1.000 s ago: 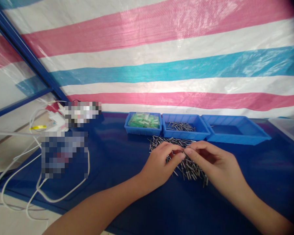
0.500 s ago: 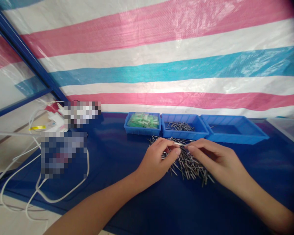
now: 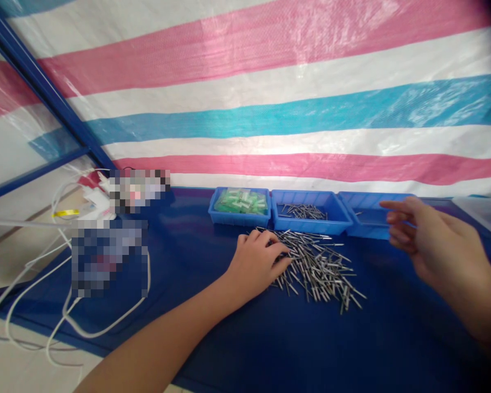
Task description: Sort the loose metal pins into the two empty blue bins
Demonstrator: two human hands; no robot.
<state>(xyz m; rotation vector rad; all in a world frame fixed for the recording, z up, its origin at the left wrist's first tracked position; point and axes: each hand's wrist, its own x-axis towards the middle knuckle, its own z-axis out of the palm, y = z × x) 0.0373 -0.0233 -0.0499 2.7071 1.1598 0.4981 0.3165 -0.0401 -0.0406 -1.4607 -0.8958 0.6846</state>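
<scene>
Right bare hand point(image 3: 445, 243) is now apart from the left, out at the rightmost blue rectangular plastic bin point(image 3: 368, 230). Smooth dark-blue table point(image 3: 270, 349) beneath. Right index straight, other fingers curled; any hold cannot be told. Left bare hand point(image 3: 253, 267) at left edge of heaped slim silvery metal pins point(image 3: 319, 267), fingers loosely bent, thumb slightly apart; grip unclear. Heap lies on table, fronting bins.

Soft light, pale glare on the striped sheet point(image 3: 270, 106), darkened right corners
</scene>
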